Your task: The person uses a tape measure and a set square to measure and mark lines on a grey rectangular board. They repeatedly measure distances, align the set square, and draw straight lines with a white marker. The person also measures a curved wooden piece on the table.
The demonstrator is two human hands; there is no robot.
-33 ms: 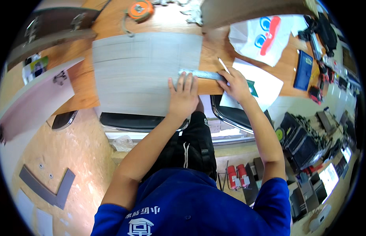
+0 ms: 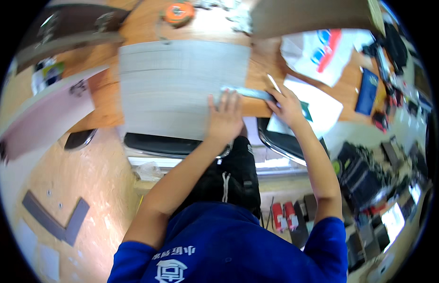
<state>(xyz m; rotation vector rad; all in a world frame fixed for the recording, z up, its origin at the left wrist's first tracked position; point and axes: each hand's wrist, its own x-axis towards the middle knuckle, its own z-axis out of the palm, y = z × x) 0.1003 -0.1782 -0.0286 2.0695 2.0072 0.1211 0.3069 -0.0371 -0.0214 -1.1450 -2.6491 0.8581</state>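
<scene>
A grey, faintly lined flat panel (image 2: pixel 177 89) lies on the wooden table. My left hand (image 2: pixel 225 117) rests flat near its right edge, fingers stretched out, with the fingertips at the left end of a metal ruler (image 2: pixel 251 93). The ruler runs from the panel across its right edge to my right hand (image 2: pixel 288 108). That hand is closed round the ruler's right end, and a slim white pen-like stick (image 2: pixel 273 82) points up from the same fingers. Under and beside my right hand lies a white sheet (image 2: pixel 325 101) with a green patch.
An orange tape measure (image 2: pixel 178 14) lies beyond the panel. A brown board (image 2: pixel 313 19) stands at the far side, near a white plastic bag (image 2: pixel 295 49). Rightward is a dark blue booklet (image 2: pixel 367 92). Black chairs (image 2: pixel 167 144) are tucked against the near edge; a pale panel (image 2: pixel 54 108) stands left.
The whole view has shifted slightly, so the table and its things sit a little farther right and look blurred. Both hands keep their places at the ruler.
</scene>
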